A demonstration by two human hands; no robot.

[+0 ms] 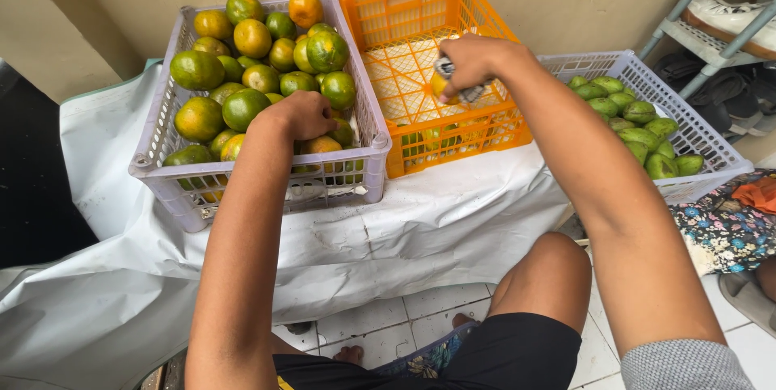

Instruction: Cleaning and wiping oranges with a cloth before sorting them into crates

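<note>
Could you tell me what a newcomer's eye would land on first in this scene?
Probably the grey crate on the left, heaped with green and orange citrus fruit, where the left hand reaches in. Beside it stands a bright orange crate, over which the right hand holds a fruit and a cloth.

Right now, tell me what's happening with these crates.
A person sits before three crates on a white sheet. The left hand reaches into the grey crate of green-orange citrus. The right hand holds a yellowish fruit and a cloth over the orange crate. The white crate holds mangoes.
</note>
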